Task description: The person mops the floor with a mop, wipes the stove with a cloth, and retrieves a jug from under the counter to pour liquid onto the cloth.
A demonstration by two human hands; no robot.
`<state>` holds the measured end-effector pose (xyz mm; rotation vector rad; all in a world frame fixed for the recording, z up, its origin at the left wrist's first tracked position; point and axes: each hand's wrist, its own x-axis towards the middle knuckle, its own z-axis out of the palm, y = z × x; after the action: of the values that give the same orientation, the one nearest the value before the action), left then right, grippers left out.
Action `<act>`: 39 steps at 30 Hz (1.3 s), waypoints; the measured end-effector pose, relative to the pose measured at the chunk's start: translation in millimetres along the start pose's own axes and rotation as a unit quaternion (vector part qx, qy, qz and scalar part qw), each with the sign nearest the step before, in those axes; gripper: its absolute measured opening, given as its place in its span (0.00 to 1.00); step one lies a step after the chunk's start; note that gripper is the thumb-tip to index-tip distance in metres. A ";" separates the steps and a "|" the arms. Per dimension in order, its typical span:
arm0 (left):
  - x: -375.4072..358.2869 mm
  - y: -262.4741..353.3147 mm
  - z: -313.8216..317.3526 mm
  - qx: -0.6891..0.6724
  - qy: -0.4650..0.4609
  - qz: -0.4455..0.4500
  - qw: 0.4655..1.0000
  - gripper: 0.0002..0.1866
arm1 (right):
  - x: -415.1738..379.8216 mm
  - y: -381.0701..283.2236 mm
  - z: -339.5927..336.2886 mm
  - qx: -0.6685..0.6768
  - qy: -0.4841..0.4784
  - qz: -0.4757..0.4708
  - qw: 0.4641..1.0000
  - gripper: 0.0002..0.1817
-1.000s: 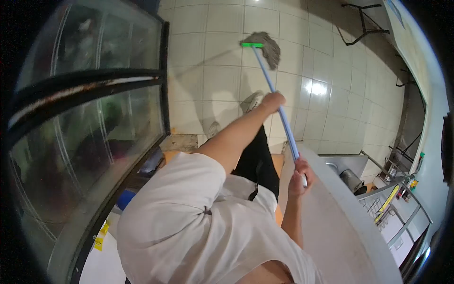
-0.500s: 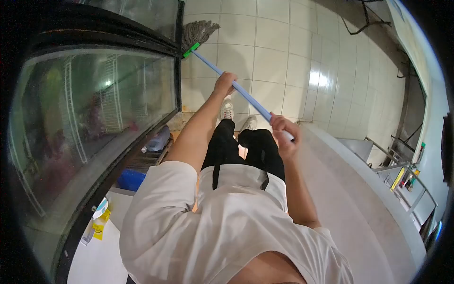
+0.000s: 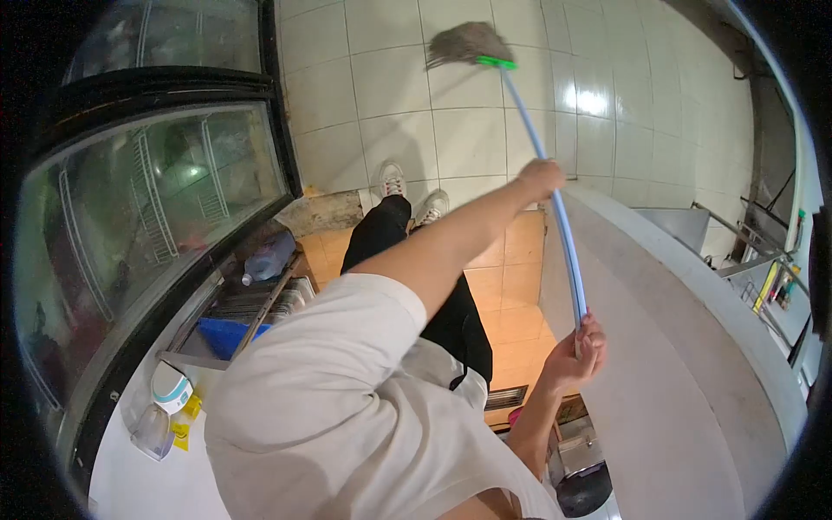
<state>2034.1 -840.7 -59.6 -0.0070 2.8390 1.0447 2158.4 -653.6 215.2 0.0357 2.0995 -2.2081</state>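
Note:
A string mop with a grey head (image 3: 472, 43), a green clamp (image 3: 497, 62) and a light blue handle (image 3: 565, 234) lies across the view from the far floor towards my body. Its strands rest on the tiles, trailing to the left. My left hand (image 3: 542, 178) is wrapped around the middle of the handle, with that arm stretched across my front. Lower down, my right hand (image 3: 576, 354) has its fingers closed around the handle's near end. My feet in white shoes (image 3: 393, 179) stand below the mop head.
Pale tiles (image 3: 394, 82) cover the far floor; orange tiles (image 3: 511, 286) lie nearer. A glass-fronted cabinet (image 3: 165, 182) borders the left. A low white wall (image 3: 641, 347) curves along the right. A plastic bottle (image 3: 269, 256) and blue bin (image 3: 221, 336) sit at lower left.
The mop head has swept right, away from the cabinet's corner. Both hands have moved right with the handle, the right one also lower. The handle is now steeper and my body has turned.

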 end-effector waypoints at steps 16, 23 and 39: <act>-152.3 -17.0 6.0 -0.105 0.160 -0.157 0.969 0.04 | 3.8 -17.2 -10.6 0.054 -0.260 0.044 0.963 0.12; -301.2 -99.5 16.6 -0.137 0.235 -0.208 0.940 0.07 | -18.0 11.8 55.1 0.059 -0.400 0.140 0.904 0.10; 4.2 116.7 112.8 -0.149 -0.023 0.084 0.985 0.07 | 11.9 -79.6 -116.5 0.010 0.077 0.027 0.997 0.08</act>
<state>2036.9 -678.7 -69.9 0.2310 2.6511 1.4748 2134.2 -534.2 287.3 0.2704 2.1236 -2.2618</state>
